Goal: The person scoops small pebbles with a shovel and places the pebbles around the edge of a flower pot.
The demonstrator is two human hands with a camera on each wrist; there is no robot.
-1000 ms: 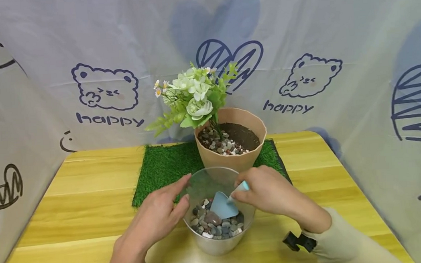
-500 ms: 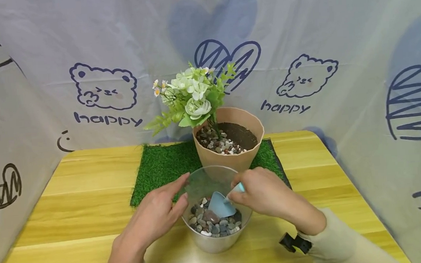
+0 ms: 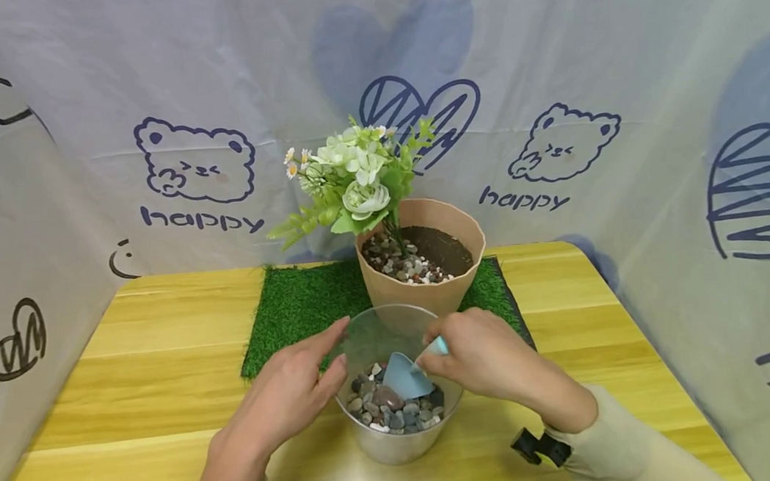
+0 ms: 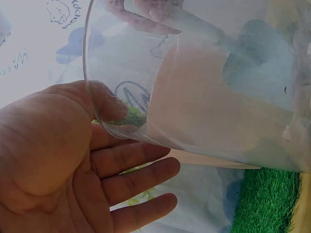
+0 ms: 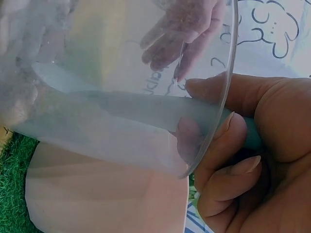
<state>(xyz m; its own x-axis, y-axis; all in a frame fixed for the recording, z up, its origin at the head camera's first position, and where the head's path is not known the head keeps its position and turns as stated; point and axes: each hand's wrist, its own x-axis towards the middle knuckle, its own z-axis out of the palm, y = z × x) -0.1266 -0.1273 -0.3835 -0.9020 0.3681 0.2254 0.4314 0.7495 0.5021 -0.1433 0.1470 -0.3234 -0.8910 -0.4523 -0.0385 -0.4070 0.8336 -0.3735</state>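
A clear plastic bucket point(image 3: 397, 446) with pebbles point(image 3: 395, 413) in its bottom stands at the table's front. My left hand point(image 3: 288, 390) rests its thumb and index fingertips at the left side of the rim; in the left wrist view the hand point(image 4: 97, 165) has its other fingers extended outside the wall. With curled fingers my right hand point(image 3: 487, 348) grips the handle of a small light-blue trowel point(image 3: 407, 377), tilted inside the bucket. The trowel's blade lies against the pebbles; its tip is hard to make out. In the right wrist view the trowel handle point(image 5: 180, 109) shows through the clear wall.
Behind the bucket, a peach flowerpot point(image 3: 421, 293) holds dark soil point(image 3: 441, 244), small stones point(image 3: 413, 262) and a bunch of white flowers point(image 3: 361, 168). Artificial grass point(image 3: 309, 304) lies under the pot on the wooden table point(image 3: 160, 350). A printed curtain point(image 3: 269, 71) surrounds the table.
My right hand and the trowel have shifted slightly down and left within the bucket. The left hand stays at the rim.
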